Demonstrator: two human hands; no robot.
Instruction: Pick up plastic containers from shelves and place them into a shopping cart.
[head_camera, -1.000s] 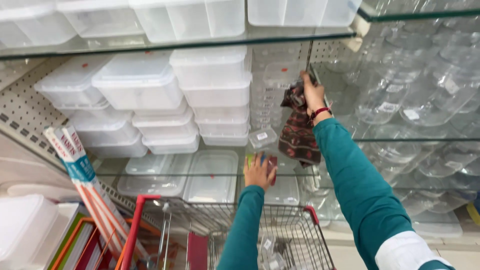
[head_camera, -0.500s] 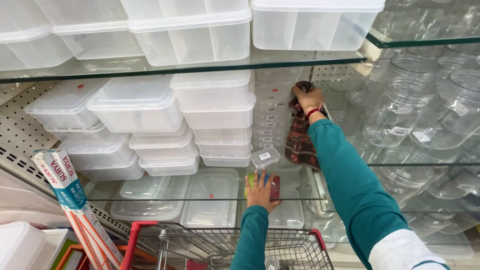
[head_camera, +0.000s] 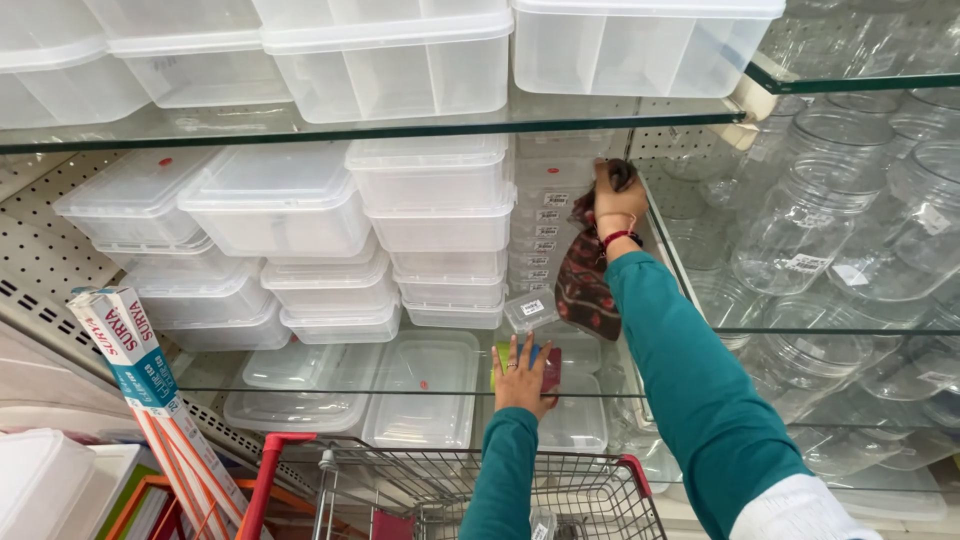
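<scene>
right hand is clamped on a patterned cloth, pressed against the stack of small containers at 1 o'clock; left hand, fingers spread, holds a small packet flat on the glass shelf. I'd keep wiping strokes short so the stack doesn't tip

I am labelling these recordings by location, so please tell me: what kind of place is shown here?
Most likely a shop selling household goods. Glass shelves carry many stacked clear plastic containers and jars with small stickers, and a red-handled wire shopping cart stands below. The right hand reaches up to the shelf.
</scene>
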